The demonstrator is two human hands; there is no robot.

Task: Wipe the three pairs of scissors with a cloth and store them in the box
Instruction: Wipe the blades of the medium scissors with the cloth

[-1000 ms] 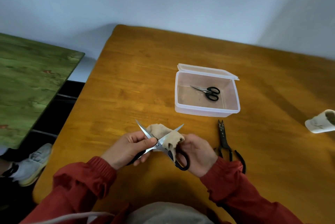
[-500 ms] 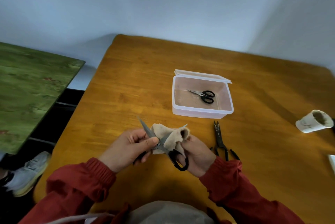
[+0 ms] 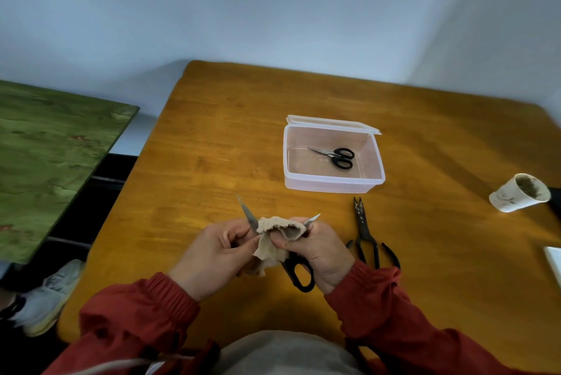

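Beige cloth (image 3: 273, 235) is pinched by the right hand (image 3: 321, 253) over a blade of scissors (image 3: 299, 276) gripped by the left hand (image 3: 209, 256) near the front edge of the counter (image 3: 212, 162); wiping is judged underway, the box (image 3: 331, 185) to be reached next.

Left hand (image 3: 209, 256) and right hand (image 3: 321, 253) are bare. The sleeves (image 3: 136, 314) are rust-red, loose and creased, with gathered elastic cuffs (image 3: 173, 289). A grey garment (image 3: 288, 353) shows at bottom centre, a pale cord (image 3: 121, 363) at lower left, and a grey-white sneaker (image 3: 48, 298) at the left edge.
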